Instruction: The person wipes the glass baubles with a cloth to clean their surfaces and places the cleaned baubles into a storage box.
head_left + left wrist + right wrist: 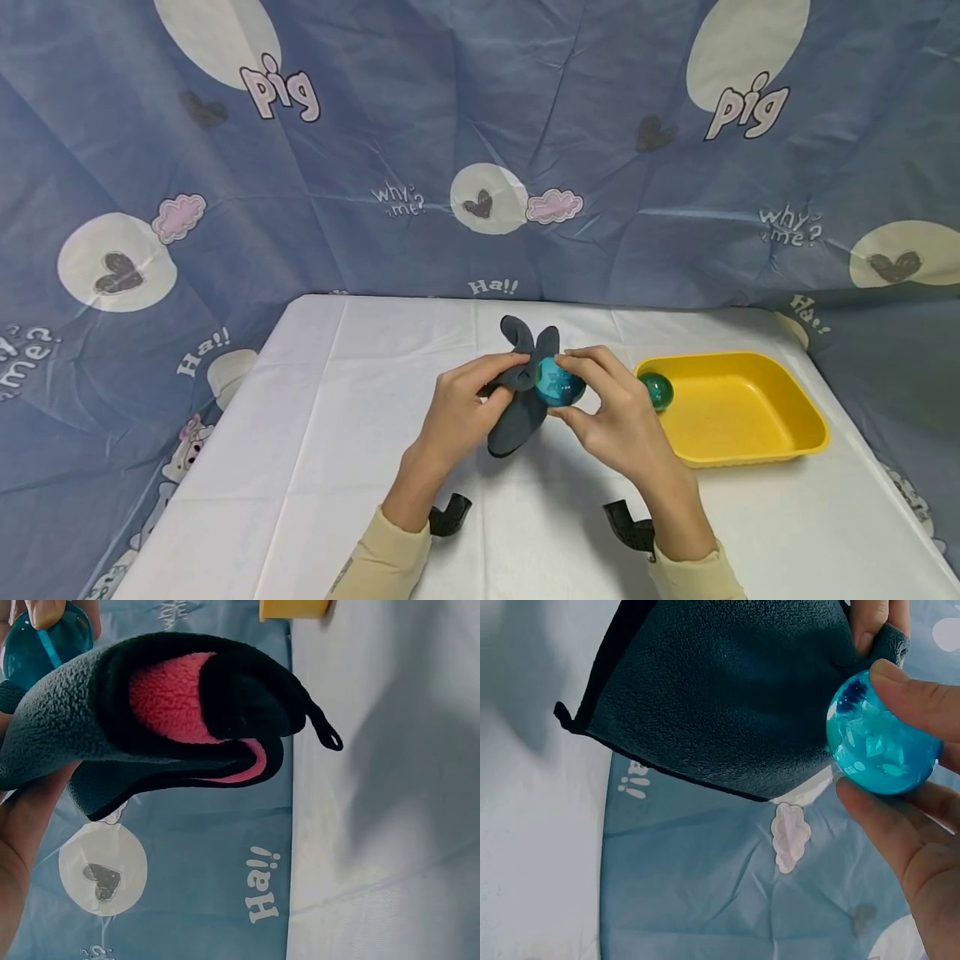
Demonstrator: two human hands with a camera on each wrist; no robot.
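Our left hand pinches a dark grey, fleecy cloth with black edging and pink lining. Our right hand grasps a glossy, translucent blue ball, which appears to touch the cloth, left of a yellow, rounded rectangular tray. We should hold the slick-looking ball securely, with fingertips clear of whichever surface meets the fleece.

"pig"; "why me?"; "Ha!!" on cloth
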